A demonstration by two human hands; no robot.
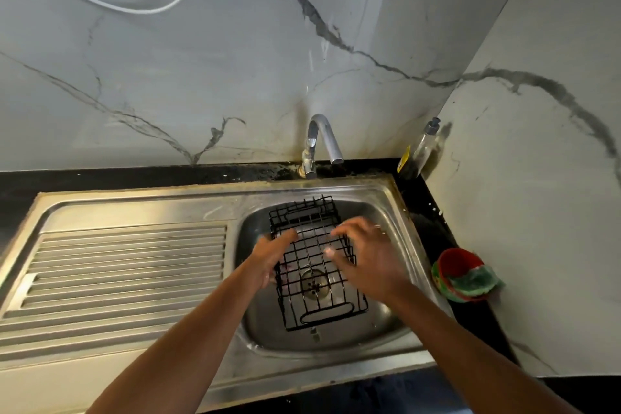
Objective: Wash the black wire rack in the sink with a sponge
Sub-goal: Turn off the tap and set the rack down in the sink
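Black wire rack [316,265] (upright) in sink [396,212].

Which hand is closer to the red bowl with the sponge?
The right hand. It is over the rack's right side, toward the red bowl on the counter. The left hand is on the rack's far side.

Head camera looks steeply down, close over the sink [215,212].

The sink [386,198] is brushed steel, dull and water-streaked, with a ribbed drainboard [127,265]. The rack [312,265] is matt black coated wire. The tap [322,141] is glossy chrome. The wall [168,77] is polished veined marble; the counter [134,175] is speckled black stone.
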